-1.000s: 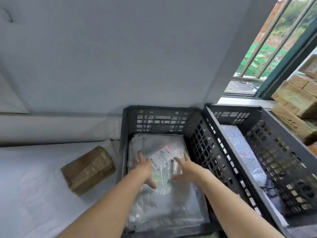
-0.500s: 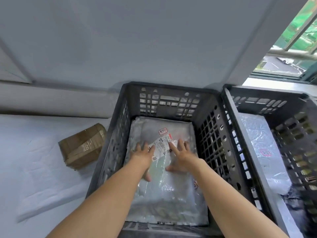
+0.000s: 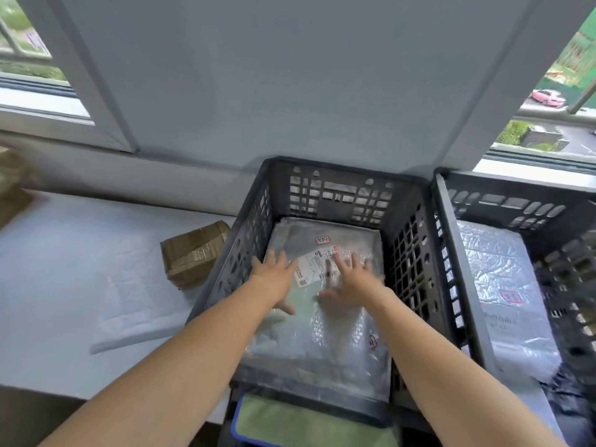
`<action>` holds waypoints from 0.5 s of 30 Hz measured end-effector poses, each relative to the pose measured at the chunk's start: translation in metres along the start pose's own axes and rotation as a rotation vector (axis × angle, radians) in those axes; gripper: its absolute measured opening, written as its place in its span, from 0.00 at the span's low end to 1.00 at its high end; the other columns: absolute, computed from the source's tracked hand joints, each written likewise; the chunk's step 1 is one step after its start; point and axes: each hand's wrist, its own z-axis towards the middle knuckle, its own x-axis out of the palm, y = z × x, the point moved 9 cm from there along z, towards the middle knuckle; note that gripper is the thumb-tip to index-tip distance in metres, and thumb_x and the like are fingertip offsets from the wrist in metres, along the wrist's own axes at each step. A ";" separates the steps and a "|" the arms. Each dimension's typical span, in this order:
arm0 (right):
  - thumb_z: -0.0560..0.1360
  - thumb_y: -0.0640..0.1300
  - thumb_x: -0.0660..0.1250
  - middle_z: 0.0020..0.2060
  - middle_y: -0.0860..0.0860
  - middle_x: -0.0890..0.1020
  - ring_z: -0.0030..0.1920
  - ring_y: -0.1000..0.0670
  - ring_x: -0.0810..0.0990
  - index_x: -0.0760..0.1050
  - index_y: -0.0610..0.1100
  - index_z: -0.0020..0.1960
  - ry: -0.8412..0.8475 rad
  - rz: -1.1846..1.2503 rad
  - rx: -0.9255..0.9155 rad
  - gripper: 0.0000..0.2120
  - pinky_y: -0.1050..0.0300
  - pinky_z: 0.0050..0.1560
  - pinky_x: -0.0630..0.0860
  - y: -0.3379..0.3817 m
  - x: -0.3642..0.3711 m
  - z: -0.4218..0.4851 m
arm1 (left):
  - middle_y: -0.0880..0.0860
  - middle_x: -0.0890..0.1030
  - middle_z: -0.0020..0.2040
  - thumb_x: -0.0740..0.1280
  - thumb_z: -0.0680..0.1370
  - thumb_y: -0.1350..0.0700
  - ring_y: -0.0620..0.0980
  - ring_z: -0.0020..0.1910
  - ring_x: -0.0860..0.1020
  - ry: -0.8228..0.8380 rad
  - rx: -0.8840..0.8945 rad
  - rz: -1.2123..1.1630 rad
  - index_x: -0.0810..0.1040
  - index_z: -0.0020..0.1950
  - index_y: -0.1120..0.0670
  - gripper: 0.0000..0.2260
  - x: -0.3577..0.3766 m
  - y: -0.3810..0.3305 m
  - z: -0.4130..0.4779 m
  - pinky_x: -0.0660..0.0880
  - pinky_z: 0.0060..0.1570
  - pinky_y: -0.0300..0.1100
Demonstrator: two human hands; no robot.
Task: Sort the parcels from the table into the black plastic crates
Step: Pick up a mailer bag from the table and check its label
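Both hands, left [image 3: 274,278] and right [image 3: 350,283], press spread-fingered on bubble-wrap parcel [image 3: 325,330] inside black crate [image 3: 338,175]; cardboard box [image 3: 193,253] left of them.

Grey-blue wall [image 3: 290,75], windows [image 3: 554,101] either side (daylight outside), white-covered table [image 3: 80,279]

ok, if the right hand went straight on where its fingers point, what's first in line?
Probably the far wall of the black crate. The right hand lies flat on the bubble-wrap parcel, fingers pointing away, so it would slide across that first.
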 end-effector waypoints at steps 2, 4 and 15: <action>0.71 0.74 0.62 0.80 0.44 0.42 0.78 0.34 0.42 0.37 0.57 0.80 -0.027 0.014 -0.010 0.50 0.29 0.73 0.54 0.009 -0.026 -0.006 | 0.59 0.43 0.81 0.68 0.73 0.34 0.63 0.79 0.41 -0.090 -0.025 0.002 0.41 0.81 0.54 0.51 -0.026 0.009 -0.012 0.52 0.74 0.66; 0.71 0.74 0.61 0.80 0.45 0.42 0.79 0.36 0.44 0.38 0.58 0.80 -0.078 0.018 -0.033 0.49 0.29 0.73 0.53 0.020 -0.055 -0.014 | 0.58 0.43 0.81 0.66 0.74 0.33 0.63 0.79 0.41 -0.198 -0.049 -0.011 0.42 0.81 0.53 0.49 -0.059 0.022 -0.022 0.52 0.74 0.65; 0.76 0.70 0.58 0.80 0.46 0.48 0.79 0.38 0.48 0.43 0.57 0.80 -0.418 0.067 -0.224 0.42 0.33 0.75 0.53 0.127 -0.179 -0.049 | 0.55 0.45 0.81 0.64 0.75 0.33 0.61 0.79 0.41 -0.592 -0.173 -0.159 0.47 0.81 0.49 0.43 -0.143 0.136 -0.074 0.52 0.75 0.63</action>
